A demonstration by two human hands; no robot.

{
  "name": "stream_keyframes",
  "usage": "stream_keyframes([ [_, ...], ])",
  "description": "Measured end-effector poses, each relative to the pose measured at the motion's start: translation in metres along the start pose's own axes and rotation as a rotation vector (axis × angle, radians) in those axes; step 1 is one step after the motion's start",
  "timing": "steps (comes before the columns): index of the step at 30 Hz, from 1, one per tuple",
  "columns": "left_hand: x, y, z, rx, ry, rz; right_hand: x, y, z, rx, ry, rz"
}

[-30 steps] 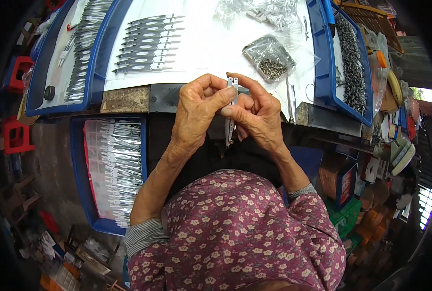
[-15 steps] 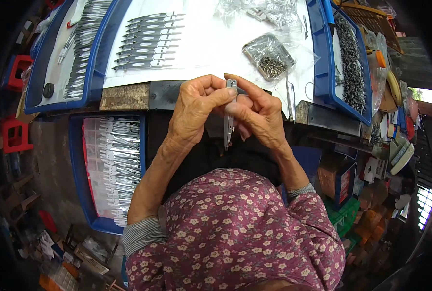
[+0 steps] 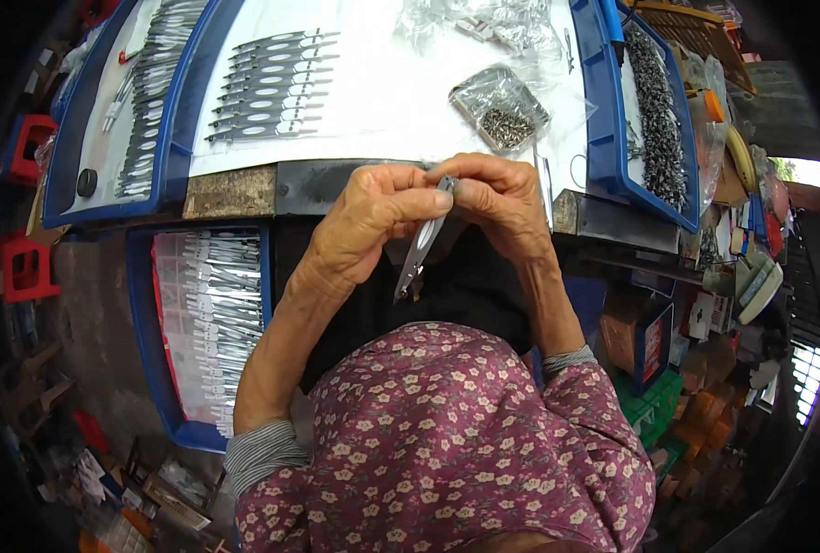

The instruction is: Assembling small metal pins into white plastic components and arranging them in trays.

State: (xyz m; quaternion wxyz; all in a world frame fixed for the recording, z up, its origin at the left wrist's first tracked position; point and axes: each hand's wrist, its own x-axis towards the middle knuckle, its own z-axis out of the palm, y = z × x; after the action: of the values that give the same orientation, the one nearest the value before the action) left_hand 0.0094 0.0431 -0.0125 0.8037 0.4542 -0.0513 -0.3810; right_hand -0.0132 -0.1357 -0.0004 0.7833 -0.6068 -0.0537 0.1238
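At centre frame, the left hand (image 3: 359, 221) and right hand (image 3: 507, 210) pinch one grey metal piece (image 3: 415, 258) in closed fingers, seemingly unfinished, while similar pieces (image 3: 272, 85) lie upper left on the desk (image 3: 230, 192), whether done I cannot tell.

No legible lettering or numbers, perhaps print on a red box panel (image 3: 651, 352), too small to read

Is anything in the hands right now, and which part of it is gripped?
A slender grey tool, held at the end farther from the body: the left hand pinches it there, the right hand at that same end.
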Motion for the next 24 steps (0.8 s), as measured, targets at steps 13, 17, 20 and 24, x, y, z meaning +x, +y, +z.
stream_keyframes([
  [13,-0.009,0.004,0.012,0.082,-0.048,-0.001,-0.004,-0.017,-0.008,0.055,0.101,-0.128],
  [17,-0.012,0.006,0.012,0.107,-0.064,-0.015,-0.003,-0.019,-0.011,0.072,0.083,-0.157],
  [20,-0.011,0.008,0.011,0.121,-0.102,0.037,-0.002,-0.025,-0.006,0.110,0.093,-0.144],
  [24,-0.009,0.022,0.024,0.254,-0.052,0.117,0.000,-0.025,-0.005,0.093,0.122,-0.185],
])
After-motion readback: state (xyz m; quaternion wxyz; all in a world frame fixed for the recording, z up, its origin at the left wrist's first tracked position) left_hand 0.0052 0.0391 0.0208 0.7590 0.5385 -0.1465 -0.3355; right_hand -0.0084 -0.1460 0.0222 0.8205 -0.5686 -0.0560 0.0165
